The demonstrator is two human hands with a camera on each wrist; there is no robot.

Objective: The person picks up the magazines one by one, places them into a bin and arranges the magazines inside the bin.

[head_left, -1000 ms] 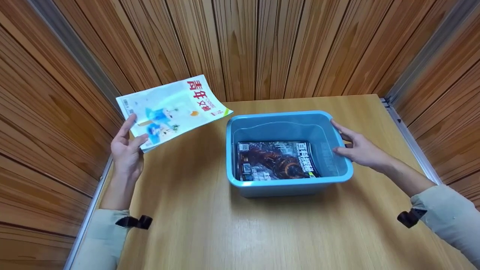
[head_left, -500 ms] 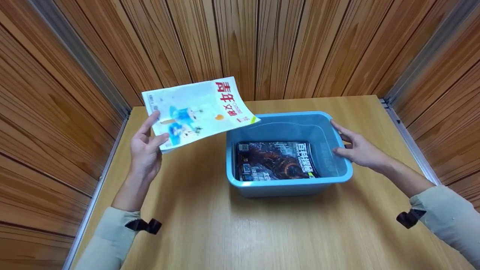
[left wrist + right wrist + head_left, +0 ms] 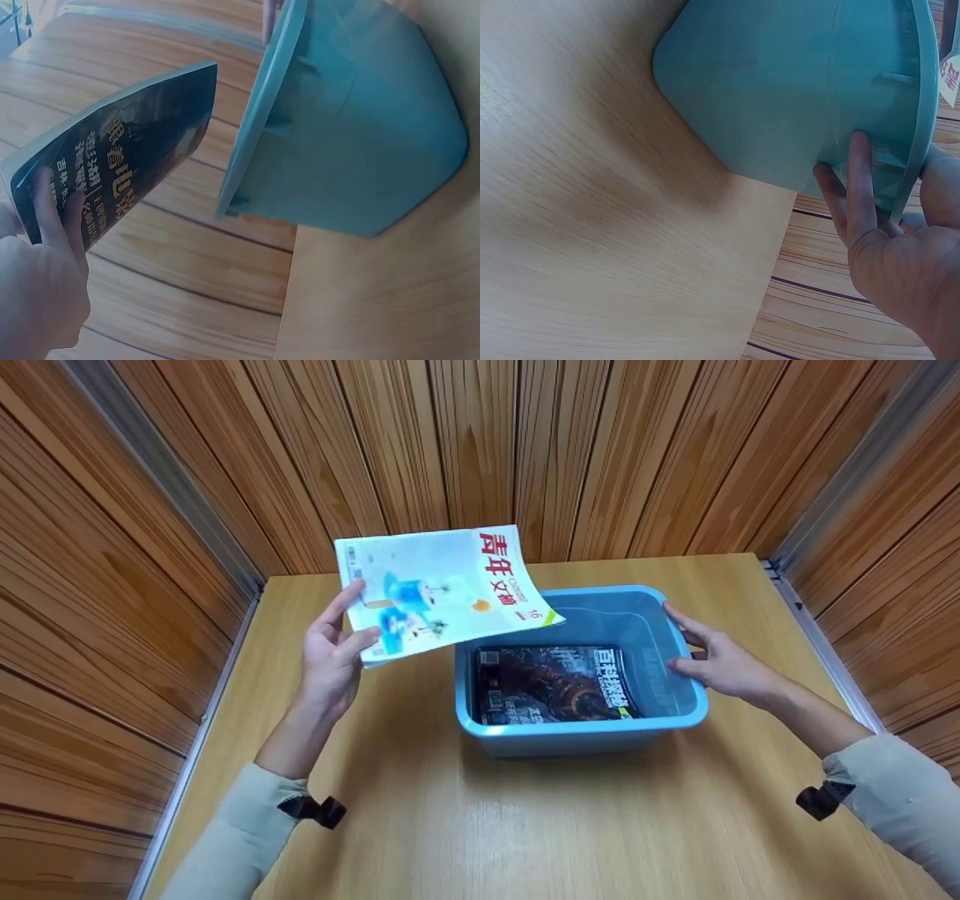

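Wooden table [image 3: 525, 825], walled in by wood panelling on three sides. Blue plastic bin [image 3: 577, 739] at table centre, slightly right; upright, one dark-covered magazine [image 3: 555, 684] flat on its floor.

Pale magazine [image 3: 442, 585] with red title characters held in air, tilted, right corner overhanging the bin's far-left rim, not touching it. Thin and floppy by the look: free edge droops a little; glossy cover likely slick. Light load; best taken near the spine or with a flat support under, since a corner pinch lets it sag.

Left hand [image 3: 334, 656] pinching the magazine's near-left corner, thumb on top, fingers [image 3: 56, 214] curled beneath against the dark back cover.

Right hand [image 3: 724, 664] on the bin's right rim, thumb over the lip, fingers [image 3: 859, 187] lying straight along the outer wall, steadying.
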